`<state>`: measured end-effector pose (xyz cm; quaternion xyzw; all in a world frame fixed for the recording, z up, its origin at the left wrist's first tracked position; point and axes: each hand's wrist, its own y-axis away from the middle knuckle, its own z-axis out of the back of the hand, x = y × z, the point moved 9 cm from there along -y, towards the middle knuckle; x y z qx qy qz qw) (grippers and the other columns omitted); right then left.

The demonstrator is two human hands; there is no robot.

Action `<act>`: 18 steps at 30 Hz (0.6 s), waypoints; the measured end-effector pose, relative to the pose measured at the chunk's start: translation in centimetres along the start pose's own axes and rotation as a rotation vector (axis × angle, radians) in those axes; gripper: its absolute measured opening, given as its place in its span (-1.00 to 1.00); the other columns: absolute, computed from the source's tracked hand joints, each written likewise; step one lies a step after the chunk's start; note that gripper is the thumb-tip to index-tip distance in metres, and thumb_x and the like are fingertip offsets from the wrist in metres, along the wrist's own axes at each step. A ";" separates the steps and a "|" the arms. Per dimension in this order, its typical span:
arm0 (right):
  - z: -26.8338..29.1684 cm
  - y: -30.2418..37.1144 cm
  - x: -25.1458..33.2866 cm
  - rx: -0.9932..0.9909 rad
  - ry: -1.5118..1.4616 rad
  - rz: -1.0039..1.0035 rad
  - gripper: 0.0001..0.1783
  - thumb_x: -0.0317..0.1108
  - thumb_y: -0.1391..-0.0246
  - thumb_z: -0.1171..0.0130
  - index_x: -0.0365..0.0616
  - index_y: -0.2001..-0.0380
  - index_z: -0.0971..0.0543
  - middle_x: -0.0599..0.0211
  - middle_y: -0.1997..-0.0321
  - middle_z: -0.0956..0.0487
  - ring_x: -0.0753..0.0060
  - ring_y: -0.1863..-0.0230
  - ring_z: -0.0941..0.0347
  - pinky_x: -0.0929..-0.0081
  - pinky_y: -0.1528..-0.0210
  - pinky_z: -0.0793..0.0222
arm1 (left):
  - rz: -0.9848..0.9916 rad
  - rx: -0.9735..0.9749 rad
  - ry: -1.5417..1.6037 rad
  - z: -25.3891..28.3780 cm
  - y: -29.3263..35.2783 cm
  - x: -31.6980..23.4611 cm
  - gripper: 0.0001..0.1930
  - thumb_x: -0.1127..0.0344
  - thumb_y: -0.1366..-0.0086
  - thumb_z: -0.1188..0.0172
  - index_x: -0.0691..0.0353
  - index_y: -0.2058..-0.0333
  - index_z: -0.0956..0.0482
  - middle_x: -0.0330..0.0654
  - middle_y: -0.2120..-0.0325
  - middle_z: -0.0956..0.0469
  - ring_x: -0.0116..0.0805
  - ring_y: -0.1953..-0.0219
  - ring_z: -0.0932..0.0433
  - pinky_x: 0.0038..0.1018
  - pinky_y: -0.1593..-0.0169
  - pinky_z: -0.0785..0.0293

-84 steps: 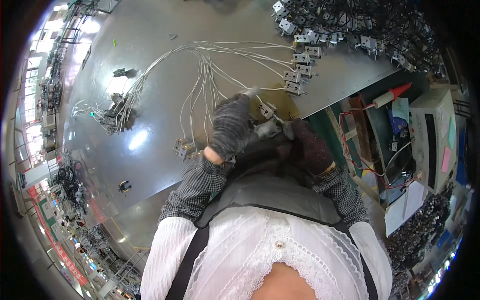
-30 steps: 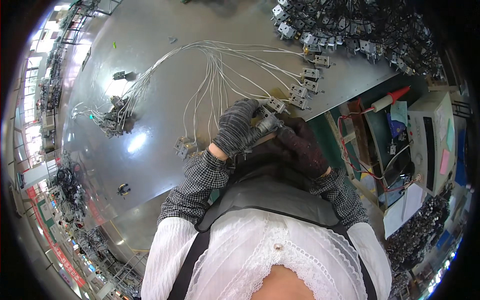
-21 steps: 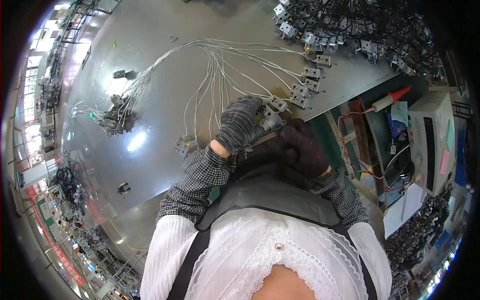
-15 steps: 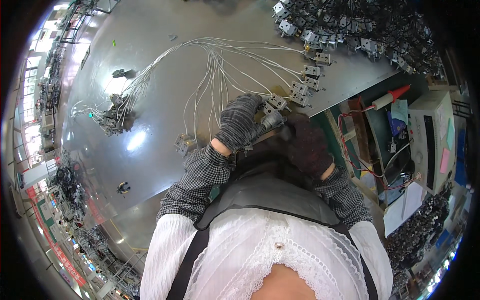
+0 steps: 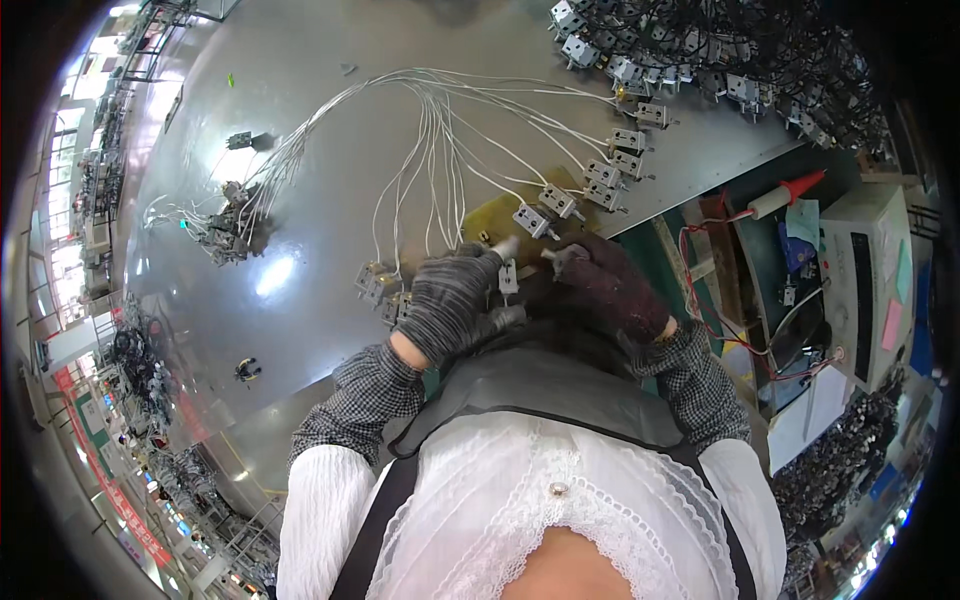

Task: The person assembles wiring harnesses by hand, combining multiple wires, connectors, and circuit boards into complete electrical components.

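My left hand [image 5: 447, 305], in a grey knit glove, has its index finger and thumb spread apart. Between them is a small metal block [image 5: 508, 279]; firm contact is hard to make out. To its right, my right hand [image 5: 612, 287], in a dark maroon glove, is closed with its fingers curled in. A small pale tip shows at its fingertips; what it belongs to is hidden. Just beyond both hands lies a yellowish board [image 5: 497, 215]. Several wired metal blocks [image 5: 603, 172] sit in a row at right. More blocks [image 5: 376, 284] lie left of my left hand.
White wires [image 5: 430, 100] arc across the metal table [image 5: 330, 215] to a cluster of connectors [image 5: 230, 232]. A large pile of black-wired blocks [image 5: 740, 90] is at the far right. A red-tipped probe [image 5: 775, 200] and a beige instrument box [image 5: 865, 270] stand at right.
My left hand has moved left and nearer me, off the block it touched at the row's end. That block now lies uncovered. My right hand has shifted slightly, with its curled fingers now more visible.
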<state>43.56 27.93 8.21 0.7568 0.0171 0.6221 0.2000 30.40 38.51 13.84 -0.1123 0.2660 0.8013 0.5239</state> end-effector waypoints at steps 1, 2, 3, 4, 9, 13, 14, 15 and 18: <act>0.4 -0.7 0.0 -0.002 0.000 0.002 -0.68 -0.21 -0.37 -0.11 -0.22 -0.01 -0.52 0.34 0.14 -0.61 0.47 0.16 -0.54 0.43 0.10 -0.52 | -0.052 -0.035 -0.027 -0.1 -0.1 -0.4 -0.22 -0.01 -0.01 -0.54 0.17 -0.20 -0.53 -0.01 0.10 -0.60 0.01 0.06 -0.62 -0.13 -0.04 -0.55; 0.8 -1.3 1.2 -0.007 0.249 0.150 -0.69 -0.23 -0.38 -0.11 -0.22 -0.02 -0.52 0.35 0.12 -0.61 0.49 0.15 -0.53 0.44 0.09 -0.51 | -0.054 -0.033 -0.025 -0.4 -0.2 -0.1 -0.22 -0.01 -0.01 -0.54 0.17 -0.20 -0.53 -0.01 0.10 -0.60 0.01 0.06 -0.62 -0.13 -0.04 -0.55; 0.8 -2.0 2.3 0.008 0.405 0.302 -0.69 -0.23 -0.38 -0.11 -0.22 -0.02 -0.52 0.35 0.11 -0.61 0.49 0.14 -0.53 0.44 0.08 -0.50 | -0.027 -0.060 0.069 -0.4 0.0 0.5 -0.27 0.02 -0.01 -0.56 0.18 -0.14 -0.56 -0.02 0.14 -0.60 0.00 0.10 -0.62 -0.15 0.00 -0.56; 1.3 -3.0 2.3 -0.005 0.497 0.294 -0.70 -0.24 -0.38 -0.12 -0.22 -0.03 -0.52 0.35 0.10 -0.61 0.50 0.14 -0.53 0.45 0.08 -0.49 | 0.003 -0.096 0.150 -0.4 0.0 1.0 -0.32 0.05 0.00 -0.58 0.18 -0.08 -0.58 -0.02 0.17 -0.60 -0.01 0.13 -0.63 -0.17 0.04 -0.58; 4.5 -6.9 6.5 -0.266 0.340 0.502 -0.83 -0.42 -0.37 -0.10 -0.21 0.04 -0.55 0.15 0.16 -0.68 0.31 0.11 -0.64 0.38 0.07 -0.58 | -0.002 -0.361 0.314 0.7 -1.7 1.1 -0.46 0.17 -0.05 -0.60 0.22 0.05 -0.58 -0.05 0.25 -0.57 -0.11 0.23 -0.63 -0.27 0.14 -0.60; 3.9 -8.1 6.8 -0.222 0.245 0.487 -0.80 -0.39 -0.40 -0.07 -0.18 -0.01 -0.53 0.21 0.18 -0.69 0.33 0.12 -0.64 0.36 0.03 -0.56 | 0.128 -0.435 0.940 -1.0 -5.4 2.7 -0.48 0.16 -0.11 -0.59 0.29 0.09 -0.54 -0.09 0.33 -0.54 -0.25 0.30 -0.62 -0.33 0.19 -0.59; 3.9 -8.2 6.5 -0.207 0.203 0.437 -0.78 -0.36 -0.41 -0.06 -0.16 -0.04 -0.52 0.24 0.17 -0.70 0.34 0.11 -0.65 0.37 0.00 -0.56 | 0.147 -0.385 0.917 -1.4 -6.4 2.9 -0.46 0.10 -0.11 -0.60 0.32 0.12 -0.53 -0.11 0.35 -0.55 -0.31 0.29 -0.61 -0.36 0.18 -0.59; 4.0 -8.2 6.2 -0.193 0.161 0.388 -0.76 -0.34 -0.43 -0.05 -0.14 -0.07 -0.52 0.26 0.16 -0.70 0.35 0.11 -0.65 0.37 -0.04 -0.56 | 0.143 -0.388 0.899 -1.3 -7.1 3.4 -0.46 0.10 -0.11 -0.60 0.32 0.12 -0.53 -0.11 0.35 -0.55 -0.31 0.29 -0.61 -0.36 0.18 -0.59; 4.5 -5.3 5.9 -0.258 0.190 0.370 -0.68 -0.27 -0.40 -0.12 -0.12 -0.13 -0.50 0.20 0.02 -0.71 0.31 0.05 -0.68 0.38 -0.06 -0.56 | 0.114 -0.250 0.590 -2.3 -9.1 3.5 -0.38 -0.08 -0.16 -0.54 0.32 0.08 -0.52 -0.11 0.29 -0.58 -0.29 0.27 -0.63 -0.36 0.13 -0.61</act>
